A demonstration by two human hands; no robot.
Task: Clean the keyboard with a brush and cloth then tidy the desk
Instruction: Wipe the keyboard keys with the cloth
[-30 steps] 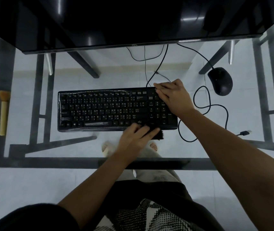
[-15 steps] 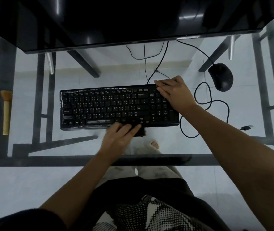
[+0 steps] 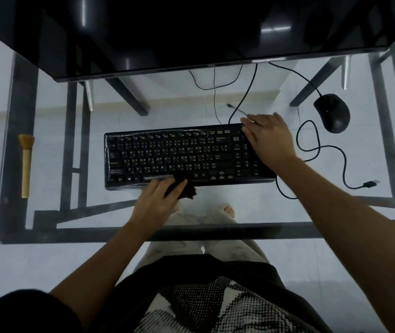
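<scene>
A black keyboard (image 3: 179, 156) lies in the middle of a glass desk (image 3: 47, 212). My left hand (image 3: 158, 200) presses a dark cloth (image 3: 186, 191) against the keyboard's front edge, near the space bar. My right hand (image 3: 268, 140) lies flat on the keyboard's right end over the number pad, holding it still. A brush (image 3: 26, 164) with a pale wooden handle and tan bristles lies alone at the desk's far left, bristles pointing away from me.
A black mouse (image 3: 333, 112) sits at the back right, its cable looping to a loose USB plug (image 3: 369, 183) near the right front. A large dark monitor (image 3: 191, 32) overhangs the back. Thin cables (image 3: 215, 92) run behind the keyboard.
My left hand has slid the cloth leftward along the keyboard's front edge, from under the number pad side toward the space bar. My right hand has stayed on the right end.
</scene>
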